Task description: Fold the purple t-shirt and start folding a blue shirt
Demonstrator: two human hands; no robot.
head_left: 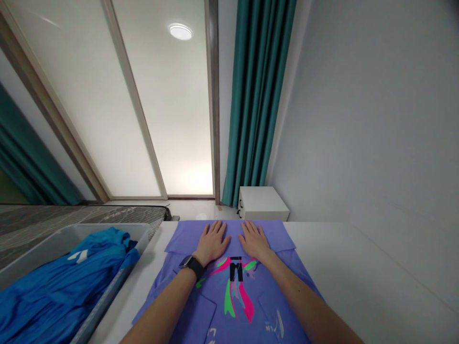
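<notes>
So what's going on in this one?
A person stands at a white table with a purple printed shirt spread out on it. Both hands lie flat, palms down, side by side on the far part of the shirt: the left hand, with a dark watch on its wrist, and the right hand. Neither hand grips anything. To the left, a grey bin holds blue garments.

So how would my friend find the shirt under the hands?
Look at the white table. The purple shirt lies flat on it, under the left hand and right hand. Unlike the blue clothes in the bin, it has pink and green splashes.
</notes>
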